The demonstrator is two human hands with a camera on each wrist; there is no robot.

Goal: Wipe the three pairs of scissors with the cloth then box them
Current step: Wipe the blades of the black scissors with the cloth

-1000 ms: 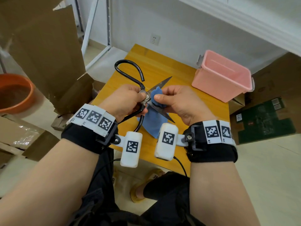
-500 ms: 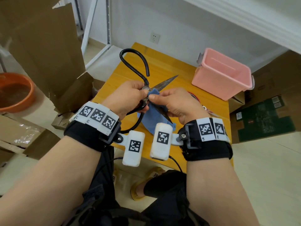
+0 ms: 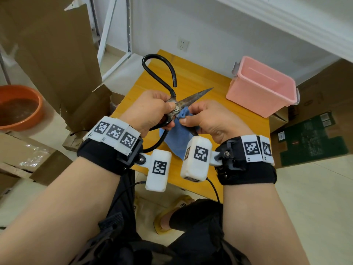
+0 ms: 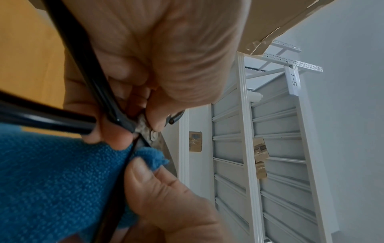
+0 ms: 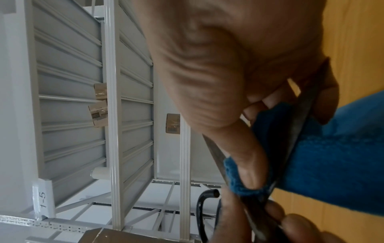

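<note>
Large black-handled scissors (image 3: 193,97) with rusty blades spread apart are held above the wooden table (image 3: 193,77). My left hand (image 3: 152,109) grips them at the pivot (image 4: 152,134), one handle loop (image 3: 158,71) rising behind. My right hand (image 3: 206,117) pinches the blue cloth (image 3: 177,134) around the lower blade (image 5: 301,118) close to the pivot; thumb and fingers press the cloth (image 5: 332,156) on both sides. The upper blade points right towards the pink box (image 3: 261,87). The cloth (image 4: 51,177) hangs below the hands.
The pink plastic box stands open at the table's back right corner. Cardboard boxes (image 3: 49,54) stand at the left, an orange basin (image 3: 19,108) on the floor beyond them. More cartons (image 3: 315,134) lie to the right. White shelving (image 4: 259,148) rises behind.
The scissors have tilted up, handle loop rising and upper blade swinging right. My right hand with the cloth slid along the lower blade towards the pivot.
</note>
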